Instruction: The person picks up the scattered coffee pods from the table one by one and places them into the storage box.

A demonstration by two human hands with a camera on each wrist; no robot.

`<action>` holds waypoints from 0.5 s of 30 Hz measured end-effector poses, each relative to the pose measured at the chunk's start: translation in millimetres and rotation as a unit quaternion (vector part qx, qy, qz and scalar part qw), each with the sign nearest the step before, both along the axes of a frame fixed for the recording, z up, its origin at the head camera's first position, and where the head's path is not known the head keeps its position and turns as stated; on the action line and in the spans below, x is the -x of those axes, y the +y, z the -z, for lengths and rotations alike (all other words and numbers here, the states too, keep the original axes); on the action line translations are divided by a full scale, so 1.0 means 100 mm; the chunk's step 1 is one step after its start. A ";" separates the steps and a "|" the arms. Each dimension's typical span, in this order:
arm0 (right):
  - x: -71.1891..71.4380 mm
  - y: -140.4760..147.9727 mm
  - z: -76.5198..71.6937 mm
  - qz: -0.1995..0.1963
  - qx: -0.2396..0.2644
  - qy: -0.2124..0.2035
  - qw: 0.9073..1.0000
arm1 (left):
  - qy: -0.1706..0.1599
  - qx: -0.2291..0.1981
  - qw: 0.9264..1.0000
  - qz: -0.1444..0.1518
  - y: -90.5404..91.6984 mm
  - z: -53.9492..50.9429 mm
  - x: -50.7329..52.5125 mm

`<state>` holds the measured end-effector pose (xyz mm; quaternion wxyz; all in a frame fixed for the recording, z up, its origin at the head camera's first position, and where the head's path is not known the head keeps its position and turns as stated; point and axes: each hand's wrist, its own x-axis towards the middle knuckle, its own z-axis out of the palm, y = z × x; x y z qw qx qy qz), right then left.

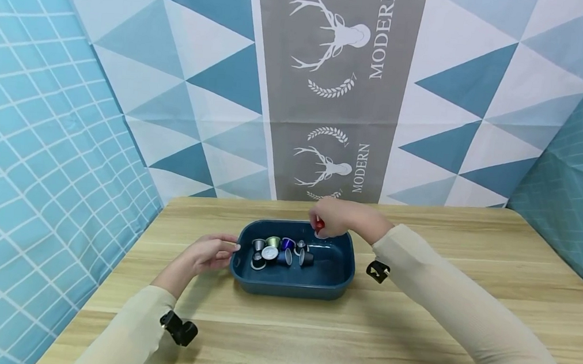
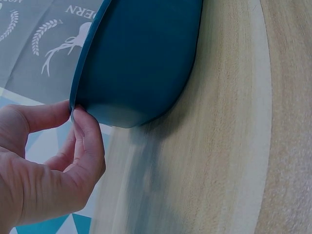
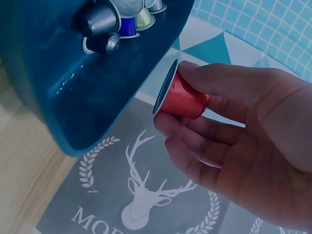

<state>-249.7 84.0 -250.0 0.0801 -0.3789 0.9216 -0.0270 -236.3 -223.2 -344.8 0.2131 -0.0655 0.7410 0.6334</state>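
A dark blue rectangular bin (image 1: pixel 287 290) stands on the wooden table, with several coffee capsules in its left and middle part. Among them are a green capsule (image 1: pixel 273 241), a purple capsule (image 1: pixel 288 243) and a black capsule (image 1: pixel 307 258). My left hand (image 1: pixel 211 251) pinches the bin's left rim between thumb and fingers, as the left wrist view shows. Over the bin's back right edge, my right hand (image 1: pixel 334 216) holds a red coffee capsule (image 3: pixel 183 100) between thumb and fingers. In the right wrist view the capsule's wide rim faces the bin.
The wooden table (image 1: pixel 277 342) extends on both sides of the bin and in front of it. Behind its back edge hangs a patterned cloth (image 1: pixel 329 104) with deer prints. A blue tiled cloth (image 1: pixel 40 142) hangs at the left.
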 end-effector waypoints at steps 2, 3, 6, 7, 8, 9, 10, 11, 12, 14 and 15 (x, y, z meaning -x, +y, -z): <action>0.02 -0.05 0.00 0.005 -0.009 -0.005 1.000 | -0.002 0.000 1.000 -0.001 0.01 0.00 0.00; 0.03 -0.07 0.00 0.007 -0.013 -0.008 1.000 | -0.002 -0.001 1.000 -0.001 0.01 0.00 0.00; 0.08 -0.14 0.02 0.010 -0.027 -0.013 1.000 | -0.003 -0.003 1.000 -0.001 0.01 -0.01 -0.01; 0.10 -0.16 0.03 0.009 -0.032 -0.012 0.999 | -0.004 -0.004 1.000 -0.001 0.01 -0.01 -0.01; 0.11 -0.19 0.04 0.008 -0.038 -0.011 0.999 | -0.003 -0.003 1.000 -0.002 0.01 -0.01 -0.01; 0.13 -0.22 0.05 0.007 -0.043 -0.012 0.999 | -0.003 -0.003 1.000 -0.002 0.01 -0.01 -0.01; 0.15 -0.26 0.07 0.005 -0.050 -0.011 0.999 | -0.003 -0.002 1.000 -0.004 0.01 -0.01 0.00; 0.17 -0.29 0.08 0.004 -0.056 -0.011 0.998 | -0.003 -0.001 1.000 -0.005 0.00 -0.01 0.00; 0.18 -0.32 0.10 0.004 -0.062 -0.013 0.998 | -0.002 0.000 1.000 -0.005 0.00 -0.01 0.00; 0.21 -0.38 0.13 0.001 -0.071 -0.022 0.997 | -0.001 0.002 1.000 -0.004 0.00 -0.01 0.00; 0.22 -0.40 0.14 0.001 -0.075 -0.027 0.997 | -0.001 0.002 1.000 -0.003 0.01 -0.01 0.00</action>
